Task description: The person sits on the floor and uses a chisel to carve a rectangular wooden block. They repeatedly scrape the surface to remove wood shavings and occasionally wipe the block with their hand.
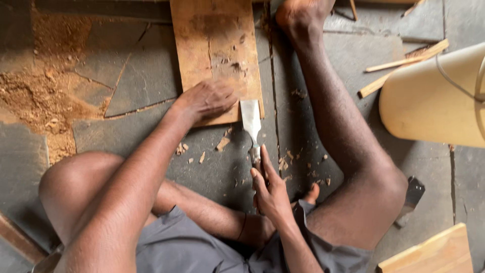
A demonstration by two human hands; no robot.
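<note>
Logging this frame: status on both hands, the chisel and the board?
Left hand flat on wooden board. Right hand shut on chisel, blade at board's near edge. Wood chips on the floor.

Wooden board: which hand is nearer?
Left. The left hand presses flat on the wooden board; the right hand grips the chisel below the board's edge.

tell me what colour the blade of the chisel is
Pale silvery grey metal, seen best in the head view: the chisel blade rests against the wooden board.

Left hand pressing wooden board, right hand gripping wide chisel, chips on stone floor
</note>
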